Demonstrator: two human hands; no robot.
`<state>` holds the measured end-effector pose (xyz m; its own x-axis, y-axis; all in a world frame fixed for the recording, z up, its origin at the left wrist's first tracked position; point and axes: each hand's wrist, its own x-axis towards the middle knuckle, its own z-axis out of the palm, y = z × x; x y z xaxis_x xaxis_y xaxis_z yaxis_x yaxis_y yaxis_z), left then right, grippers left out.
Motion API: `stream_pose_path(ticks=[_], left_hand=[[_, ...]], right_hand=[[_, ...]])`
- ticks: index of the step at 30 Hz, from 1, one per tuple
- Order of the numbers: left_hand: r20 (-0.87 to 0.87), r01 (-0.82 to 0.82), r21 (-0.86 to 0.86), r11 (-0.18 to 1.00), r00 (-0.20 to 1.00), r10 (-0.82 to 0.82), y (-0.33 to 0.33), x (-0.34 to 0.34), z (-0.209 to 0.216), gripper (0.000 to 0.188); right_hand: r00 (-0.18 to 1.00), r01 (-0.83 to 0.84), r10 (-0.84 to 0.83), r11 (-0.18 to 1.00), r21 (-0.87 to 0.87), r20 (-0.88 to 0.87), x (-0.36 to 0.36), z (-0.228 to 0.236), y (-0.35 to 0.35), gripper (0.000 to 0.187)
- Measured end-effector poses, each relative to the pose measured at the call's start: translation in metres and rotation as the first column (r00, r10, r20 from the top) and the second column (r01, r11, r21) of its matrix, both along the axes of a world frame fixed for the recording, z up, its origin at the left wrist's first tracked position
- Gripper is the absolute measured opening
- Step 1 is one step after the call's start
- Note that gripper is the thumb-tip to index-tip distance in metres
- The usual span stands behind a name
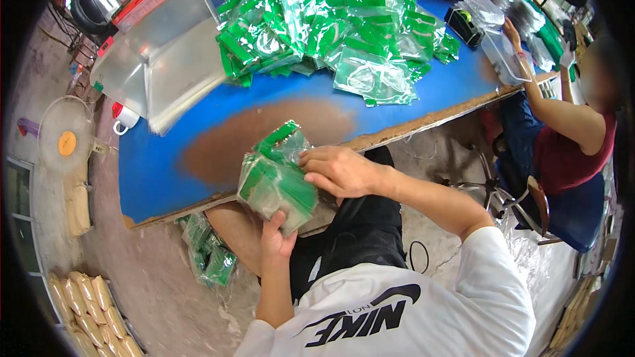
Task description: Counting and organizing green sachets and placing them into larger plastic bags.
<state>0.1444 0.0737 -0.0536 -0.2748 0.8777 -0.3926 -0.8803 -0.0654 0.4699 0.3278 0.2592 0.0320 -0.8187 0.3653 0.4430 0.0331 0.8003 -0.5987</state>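
A stack of clear plastic packets with green bands (276, 188) is held over my lap, just off the near table edge. My left hand (278, 241) grips its lower end, thumb on top and the other fingers hidden beneath. My right hand (340, 170) is closed at the upper right side of the stack. Its fingers pinch the edge of a green-and-clear packet (284, 135) that sticks up from the top. Small contents in that packet are too blurred to tell. Across the blue table (155, 185) lies a large heap of similar packets (331, 20).
Left on the table are a pile of clear plastic sleeves (182, 66) and a white-and-red mug (124, 119). A tape dispenser (463, 25) stands at the right. Another person (575, 132) sits there, one hand at a clear bin (504, 58). More packets (210, 251) lie below the table.
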Motion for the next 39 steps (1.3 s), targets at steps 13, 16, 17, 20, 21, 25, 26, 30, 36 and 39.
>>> stream_pose_path(ticks=[13, 16, 17, 20, 21, 25, 26, 30, 36, 39], left_hand=[[0.078, 0.077, 0.125, 0.989, 0.993, -0.087, 0.007, 0.000, -0.015, 0.077], [0.054, 0.060, 0.129, 0.990, 0.996, -0.067, 0.010, 0.002, -0.007, 0.078], [0.051, 0.066, 0.134, 0.989, 0.996, -0.073, 0.008, 0.003, -0.004, 0.078], [0.071, 0.071, 0.184, 0.980, 0.994, -0.085, 0.000, 0.000, 0.001, 0.079], [0.085, 0.078, 0.216, 0.973, 0.992, -0.098, -0.004, -0.001, 0.001, 0.078], [0.039, 0.013, 0.148, 0.989, 0.999, -0.019, -0.010, -0.005, -0.003, 0.077], [0.042, -0.006, 0.128, 0.992, 0.999, 0.001, -0.010, -0.001, -0.001, 0.077], [0.017, -0.039, -0.013, 0.999, 0.999, 0.040, 0.002, 0.004, 0.016, 0.082], [-0.697, 0.027, 0.171, 0.985, 0.710, 0.101, 0.036, 0.000, 0.111, 0.075], [-0.802, 0.155, 0.099, 0.983, 0.597, -0.013, 0.066, -0.042, 0.119, 0.076]], right_hand=[[0.965, 0.001, -0.012, 0.999, 0.041, 0.262, 0.017, 0.010, 0.000, 0.039], [0.892, 0.451, -0.452, 0.889, 0.075, -0.007, 0.016, 0.012, 0.050, 0.043], [0.730, 0.661, -0.683, 0.701, 0.267, -0.013, 0.017, 0.010, 0.071, 0.047], [0.515, 0.733, -0.854, 0.484, 0.479, 0.074, 0.024, -0.013, 0.092, 0.061], [0.660, 0.589, -0.737, 0.627, 0.510, 0.145, 0.024, -0.015, 0.076, 0.061], [0.987, 0.075, -0.087, 0.993, 0.093, 0.138, 0.013, 0.001, 0.019, 0.043], [0.993, -0.048, 0.055, 0.996, -0.068, 0.106, 0.011, 0.004, 0.009, 0.040], [0.925, 0.312, -0.380, 0.764, -0.565, -0.003, -0.013, 0.018, -0.009, 0.057], [0.996, 0.090, -0.087, 0.880, -0.467, 0.030, -0.032, 0.035, -0.008, 0.141], [0.980, 0.031, -0.135, 0.828, -0.560, -0.144, -0.047, 0.061, 0.012, 0.139]])
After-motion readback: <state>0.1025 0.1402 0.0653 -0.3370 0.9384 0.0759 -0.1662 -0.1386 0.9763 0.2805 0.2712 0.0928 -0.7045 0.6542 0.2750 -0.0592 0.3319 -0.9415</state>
